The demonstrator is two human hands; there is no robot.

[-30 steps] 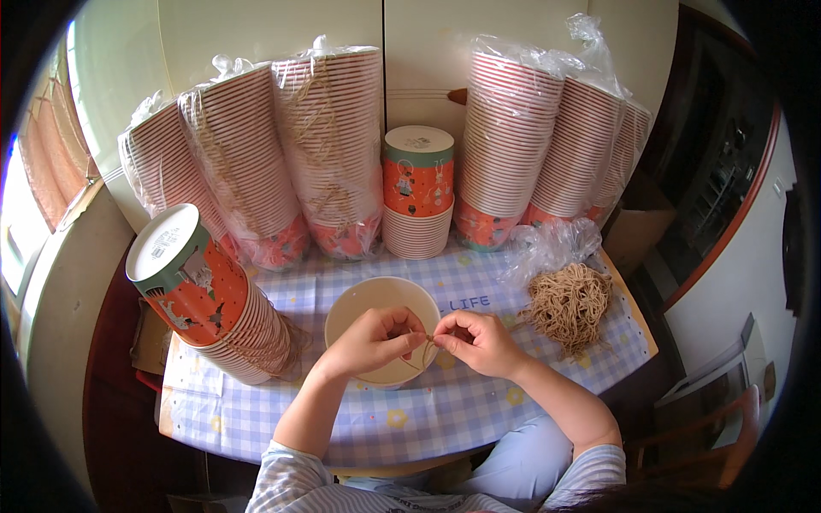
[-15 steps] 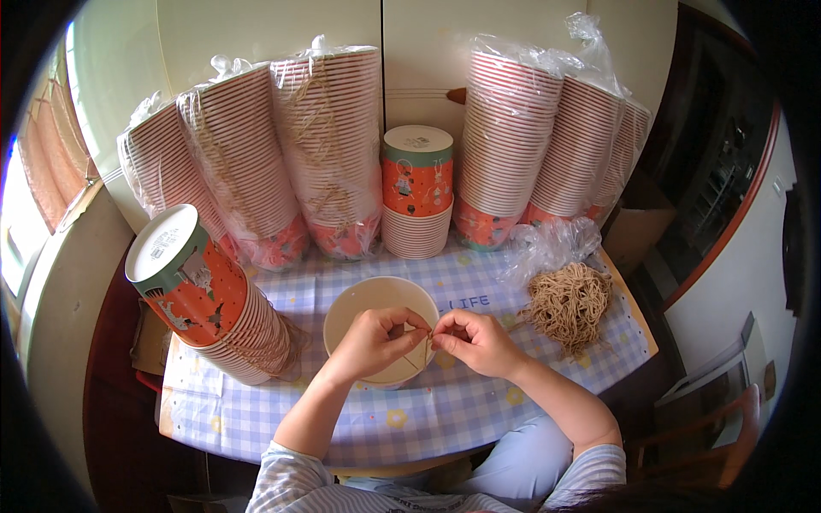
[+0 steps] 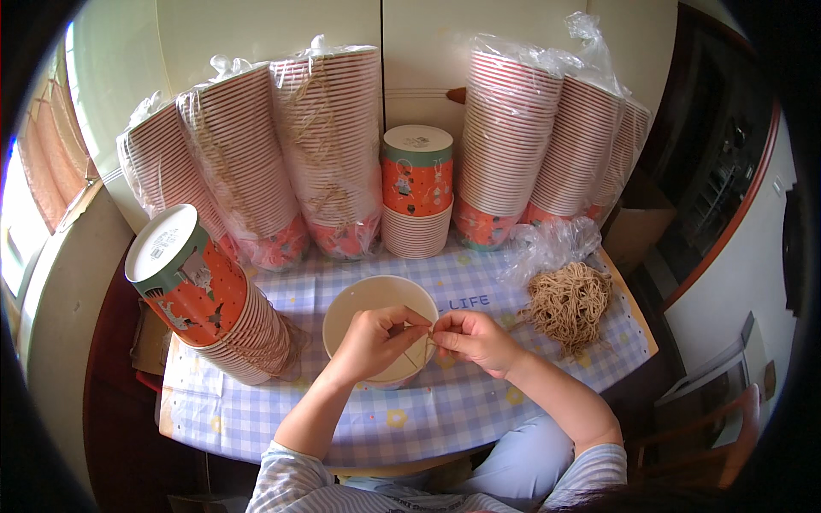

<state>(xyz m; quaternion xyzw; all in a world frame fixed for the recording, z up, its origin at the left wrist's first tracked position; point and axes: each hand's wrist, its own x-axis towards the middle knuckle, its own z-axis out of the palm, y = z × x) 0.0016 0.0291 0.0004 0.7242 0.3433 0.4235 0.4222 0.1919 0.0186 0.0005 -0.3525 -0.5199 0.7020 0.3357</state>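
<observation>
Bridging the fingertips of two hands, a thin tan strand [image 3: 428, 342] appears over the near right part of the mouth of an upright pale tub [image 3: 351, 303], with a loose length trailing below the pinch. Work this fine is judged to go best with the strand gripped close to where the hands meet, the pull even and gentle, and enough free end left to handle; the wrists are best held steady, so that the fibres neither slip nor fray. Whether the strand bears a knot is too small to tell. It lies at the tips of the left hand [image 3: 374, 342], just to the right of that thumb, and at the tips of the right hand [image 3: 473, 342], just to the left of that one. Both hands are closed to a narrow thumb-and-finger pinch, each on the strand, and nearly touch. Beyond the right hand sits a tangled heap of tan twine [image 3: 568, 303], with a crumpled clear bag [image 3: 556, 248] just behind it. A tilted stack of orange-and-green tubs [image 3: 192, 286] stands at the left, a shorter stack [image 3: 417, 188] at the back between tall wrapped stacks [image 3: 329, 145], all upon a checked cloth [image 3: 299, 419].
</observation>
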